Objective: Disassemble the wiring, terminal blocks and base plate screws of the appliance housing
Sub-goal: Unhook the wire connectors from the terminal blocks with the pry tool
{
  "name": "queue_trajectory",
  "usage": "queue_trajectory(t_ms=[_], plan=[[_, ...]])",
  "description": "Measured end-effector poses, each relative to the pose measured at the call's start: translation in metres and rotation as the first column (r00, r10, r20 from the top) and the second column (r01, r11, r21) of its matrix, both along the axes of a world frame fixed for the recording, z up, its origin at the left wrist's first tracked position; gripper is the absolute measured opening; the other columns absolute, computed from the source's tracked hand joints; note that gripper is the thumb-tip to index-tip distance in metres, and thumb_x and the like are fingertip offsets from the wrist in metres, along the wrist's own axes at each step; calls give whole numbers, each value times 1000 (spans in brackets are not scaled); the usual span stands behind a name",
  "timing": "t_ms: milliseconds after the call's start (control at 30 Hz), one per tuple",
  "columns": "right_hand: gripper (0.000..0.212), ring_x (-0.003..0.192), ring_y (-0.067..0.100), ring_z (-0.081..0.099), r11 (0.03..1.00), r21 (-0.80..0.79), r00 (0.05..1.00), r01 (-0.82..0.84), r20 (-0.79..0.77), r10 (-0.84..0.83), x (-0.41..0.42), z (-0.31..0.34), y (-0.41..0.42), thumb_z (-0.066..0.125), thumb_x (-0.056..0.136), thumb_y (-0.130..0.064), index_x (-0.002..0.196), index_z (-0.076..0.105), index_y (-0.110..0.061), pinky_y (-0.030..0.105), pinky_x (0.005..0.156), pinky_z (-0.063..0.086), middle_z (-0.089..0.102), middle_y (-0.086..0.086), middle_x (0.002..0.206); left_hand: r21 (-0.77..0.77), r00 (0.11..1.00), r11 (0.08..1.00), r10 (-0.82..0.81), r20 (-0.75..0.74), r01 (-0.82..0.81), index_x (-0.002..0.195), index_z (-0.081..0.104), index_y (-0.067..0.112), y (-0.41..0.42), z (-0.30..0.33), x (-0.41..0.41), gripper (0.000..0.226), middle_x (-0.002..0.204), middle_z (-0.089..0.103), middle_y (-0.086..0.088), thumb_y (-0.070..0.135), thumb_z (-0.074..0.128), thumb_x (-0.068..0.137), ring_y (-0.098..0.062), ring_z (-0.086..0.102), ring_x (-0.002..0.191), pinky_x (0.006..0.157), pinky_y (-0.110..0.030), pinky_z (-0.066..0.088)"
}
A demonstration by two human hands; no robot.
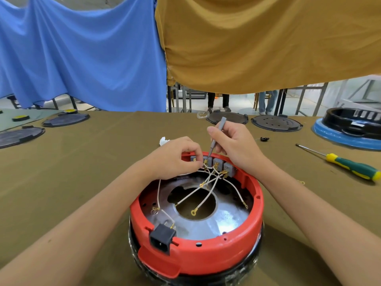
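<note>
A red round appliance housing (206,254) lies upside down on the table, its silver base plate (231,219) showing inside. Grey terminal blocks (222,165) line the far inner wall. White wires (208,195) with gold ring lugs run from them across the plate. My left hand (177,155) pinches a wire end at the leftmost block. In my right hand (235,145) is a slim grey screwdriver (216,137), its tip set down between the blocks. A black power socket (161,240) sits in the near rim.
A yellow-and-green screwdriver (348,166) lies at the right. Black round lids (276,122) and a black housing on a blue ring (350,129) stand along the far edge. More lids (66,119) sit far left. White crumpled paper (164,140) and a small black part (264,138) lie behind the housing.
</note>
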State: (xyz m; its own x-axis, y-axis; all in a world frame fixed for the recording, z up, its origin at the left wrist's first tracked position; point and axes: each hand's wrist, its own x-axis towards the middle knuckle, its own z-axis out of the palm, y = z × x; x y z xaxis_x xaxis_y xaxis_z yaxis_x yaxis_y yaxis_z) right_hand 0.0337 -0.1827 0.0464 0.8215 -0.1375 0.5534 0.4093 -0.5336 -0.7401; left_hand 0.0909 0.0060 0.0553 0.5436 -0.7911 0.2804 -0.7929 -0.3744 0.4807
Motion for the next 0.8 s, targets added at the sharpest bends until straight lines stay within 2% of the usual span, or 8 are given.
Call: queue_trajectory(t_ms=[33, 133, 233, 400, 467, 533, 600, 800], plan=[[32, 52, 8, 55, 999, -42, 1000, 6, 20, -5, -2, 2, 1, 56, 101, -32, 75, 62, -14, 21, 55, 45, 61, -6, 56, -1, 1000, 1000, 1, 1, -1, 81, 68, 30, 0, 0, 0, 6, 103, 59, 5, 26, 70, 85, -2, 57, 93, 93, -25, 43], [32, 64, 29, 61, 991, -132, 998, 20, 59, -12, -5, 5, 4, 56, 101, -30, 81, 63, -6, 40, 64, 51, 64, 12, 68, -2, 1000, 1000, -1, 2, 1, 80, 67, 32, 0, 0, 0, 8, 104, 59, 4, 26, 70, 85, -6, 59, 96, 96, -29, 44], [33, 67, 32, 61, 988, -148, 997, 34, 69, -24, -6, 6, 6, 55, 101, -29, 82, 62, -3, 46, 68, 52, 64, 18, 72, 0, 1000, 1000, -3, 4, 3, 79, 66, 35, 0, 0, 0, 10, 104, 58, 5, 27, 70, 85, -7, 59, 98, 97, -32, 44], [33, 65, 28, 61, 984, -169, 997, 53, 71, -42, -6, 6, 7, 55, 101, -29, 82, 62, -4, 43, 66, 51, 64, 17, 72, 0, 1000, 1000, 4, -3, -4, 79, 66, 35, 0, -1, 1, 9, 103, 57, 8, 29, 69, 85, -3, 58, 94, 94, -28, 44], [33, 57, 22, 57, 985, -166, 997, 51, 59, -41, -4, 6, 6, 55, 101, -29, 80, 62, -5, 38, 61, 49, 62, 14, 67, 3, 1000, 1000, 8, -1, -8, 79, 66, 35, 0, -1, 1, 8, 103, 57, 8, 29, 69, 85, -2, 57, 93, 92, -26, 43], [35, 49, 11, 48, 993, -109, 999, 36, 17, -35, -1, 5, 3, 55, 102, -30, 74, 60, -9, 29, 52, 43, 57, 4, 57, 6, 1000, 1000, 6, -3, -6, 79, 66, 34, 0, -1, 1, 8, 103, 57, 8, 29, 69, 85, -1, 57, 91, 90, -23, 42], [35, 46, 8, 43, 1000, -9, 999, 14, -46, -14, 4, 3, 1, 55, 102, -30, 70, 58, -16, 22, 50, 39, 54, -6, 52, 5, 1000, 1000, 2, -7, -2, 78, 66, 33, 1, 0, 1, 9, 102, 58, 8, 28, 69, 85, 0, 57, 90, 90, -23, 42], [38, 44, 9, 41, 990, 144, 986, -4, -165, 28, 11, -1, -3, 55, 102, -29, 68, 56, -14, 20, 49, 38, 50, -7, 49, 12, 1000, 1000, 1, -12, -1, 79, 67, 31, 1, 1, 0, 9, 102, 57, 9, 27, 69, 86, 1, 56, 89, 89, -21, 41]])
